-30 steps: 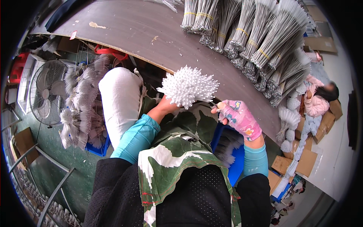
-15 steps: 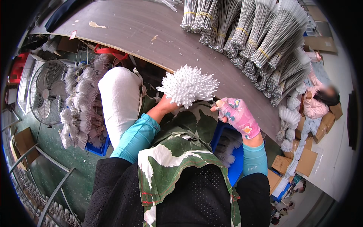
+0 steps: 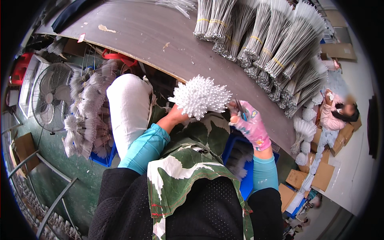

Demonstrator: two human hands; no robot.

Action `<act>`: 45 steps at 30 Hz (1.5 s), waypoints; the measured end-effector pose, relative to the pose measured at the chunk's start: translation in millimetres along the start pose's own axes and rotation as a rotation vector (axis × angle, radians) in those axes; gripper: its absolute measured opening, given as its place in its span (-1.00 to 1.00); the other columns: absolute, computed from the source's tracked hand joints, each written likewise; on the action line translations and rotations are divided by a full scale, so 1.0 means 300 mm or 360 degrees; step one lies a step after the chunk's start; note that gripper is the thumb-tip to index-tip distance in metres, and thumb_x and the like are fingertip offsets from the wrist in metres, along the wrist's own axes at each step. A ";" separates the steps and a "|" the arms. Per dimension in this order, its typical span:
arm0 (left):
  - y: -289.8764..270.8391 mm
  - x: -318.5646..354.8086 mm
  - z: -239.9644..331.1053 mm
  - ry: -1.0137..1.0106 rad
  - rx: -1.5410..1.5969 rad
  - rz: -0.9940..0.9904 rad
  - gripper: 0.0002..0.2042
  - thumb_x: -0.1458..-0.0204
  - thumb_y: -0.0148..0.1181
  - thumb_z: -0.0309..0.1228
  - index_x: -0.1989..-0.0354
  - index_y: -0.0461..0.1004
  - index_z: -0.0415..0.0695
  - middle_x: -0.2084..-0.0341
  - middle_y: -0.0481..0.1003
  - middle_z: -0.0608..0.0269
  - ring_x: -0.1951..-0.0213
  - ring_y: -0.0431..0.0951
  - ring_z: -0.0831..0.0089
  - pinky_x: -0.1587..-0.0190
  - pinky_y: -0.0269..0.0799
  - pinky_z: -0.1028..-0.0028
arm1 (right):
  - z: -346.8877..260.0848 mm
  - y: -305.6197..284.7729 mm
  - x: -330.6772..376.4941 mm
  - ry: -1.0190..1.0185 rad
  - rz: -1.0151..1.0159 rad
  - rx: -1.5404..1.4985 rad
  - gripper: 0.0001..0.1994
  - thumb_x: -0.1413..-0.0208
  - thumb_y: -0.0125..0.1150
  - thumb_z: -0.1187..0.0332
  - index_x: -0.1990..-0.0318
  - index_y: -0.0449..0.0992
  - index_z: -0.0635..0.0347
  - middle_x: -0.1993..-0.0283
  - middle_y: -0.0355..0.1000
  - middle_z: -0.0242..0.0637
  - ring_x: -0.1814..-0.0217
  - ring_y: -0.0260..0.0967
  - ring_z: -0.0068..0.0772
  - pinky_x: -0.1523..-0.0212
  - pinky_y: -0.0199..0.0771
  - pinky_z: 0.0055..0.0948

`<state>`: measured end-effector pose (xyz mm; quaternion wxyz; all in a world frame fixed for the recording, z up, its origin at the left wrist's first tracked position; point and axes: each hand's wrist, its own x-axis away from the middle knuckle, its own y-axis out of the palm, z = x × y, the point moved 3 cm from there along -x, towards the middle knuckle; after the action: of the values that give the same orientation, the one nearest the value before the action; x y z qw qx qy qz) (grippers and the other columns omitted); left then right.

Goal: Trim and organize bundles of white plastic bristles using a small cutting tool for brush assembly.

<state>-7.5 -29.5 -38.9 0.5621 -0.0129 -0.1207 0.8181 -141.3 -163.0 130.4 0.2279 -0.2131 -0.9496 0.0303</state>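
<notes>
Next to edge of counter (image 3: 160, 44): 1 white spiky bunch (image 3: 201, 98), 1 L hand (image 3: 177, 116), 1 R hand (image 3: 252, 125) in pink flowery glove (image 3: 260, 138), 1 small dark & blue tool (image 3: 241, 109). On top of counter, lots of tied silver bunches (image 3: 278, 60), too piled up to count. Over on L: 1 fan (image 3: 50, 98). Down low: 2 blue bins (image 3: 247, 185), 1 each side. Far R: 1 person (image 3: 332, 116) in pink.

Just up & R of L hand, touching: white spiky bunch, gripped from low L side w/ most fingers hidden. Also just L of R hand; can't tell if touching. In R hand, w/ bent fingers: tool, pinched; kind too tiny to tell.
</notes>
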 end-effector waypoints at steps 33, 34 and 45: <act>0.008 0.019 0.055 -0.0025 0.0436 0.0580 -0.61 -0.12 0.06 -0.41 -0.13 0.30 -0.19 -0.06 0.38 0.18 -0.05 0.39 0.35 -0.14 0.27 0.34 | 0.125 0.284 -0.050 -0.0868 0.0557 0.0355 -0.34 0.10 0.37 0.49 -0.16 0.13 0.24 -0.03 0.29 -0.23 0.08 0.36 -0.46 0.08 0.45 -0.44; 0.004 0.018 0.067 0.0034 -0.0035 0.0534 -0.62 -0.12 0.06 -0.40 -0.13 0.32 -0.17 -0.07 0.38 0.19 -0.08 0.38 0.33 -0.17 0.23 0.34 | 0.126 0.264 -0.046 -0.0865 0.0536 0.0440 -0.36 0.09 0.36 0.49 -0.15 0.15 0.24 -0.01 0.30 -0.23 0.11 0.37 -0.46 0.09 0.45 -0.45; 0.098 -0.034 -0.194 0.0206 0.0498 0.0905 -0.54 0.17 0.32 -0.39 0.03 0.42 -0.22 0.12 0.50 0.07 0.05 0.49 0.21 0.00 0.36 0.33 | 0.092 0.147 -0.014 -0.0283 0.0441 -0.0003 -0.77 -0.11 0.14 0.51 0.06 0.41 0.30 0.26 0.44 -0.39 0.28 0.37 -0.64 0.25 0.38 -0.62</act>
<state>-21.7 -38.2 -102.9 0.3128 -0.0115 0.0508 0.9484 -132.9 -123.8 97.2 0.1363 -0.3388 -0.9276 0.0794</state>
